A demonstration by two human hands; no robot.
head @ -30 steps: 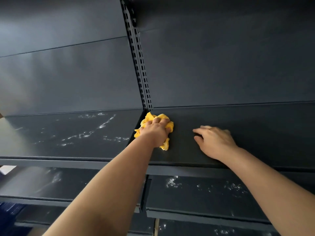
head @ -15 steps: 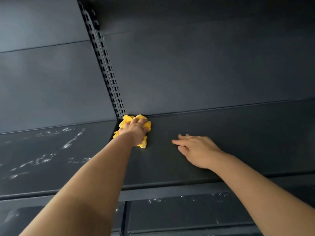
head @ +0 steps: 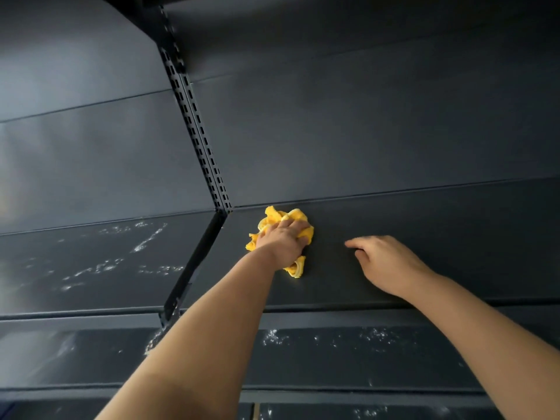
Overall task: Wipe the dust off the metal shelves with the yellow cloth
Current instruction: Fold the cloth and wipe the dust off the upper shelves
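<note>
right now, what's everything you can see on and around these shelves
yellow cloth: one, yellow, bunched on the upper right shelf near its back left corner
upper right shelf: one, dark grey, no dust showing
upper left shelf: one, dark grey, left bay
lower shelves: two, dark grey, one level down
dust streaks: many, white, on the upper left shelf and both lower shelves
slotted upright: one, dark grey, between the bays
shelf bracket: one, black, between the two upper shelves
back panels: several, dark grey, behind the shelves
left hand: one, bare, grips the yellow cloth
right hand: one, bare, rests on the upper right shelf, holds nothing
</note>
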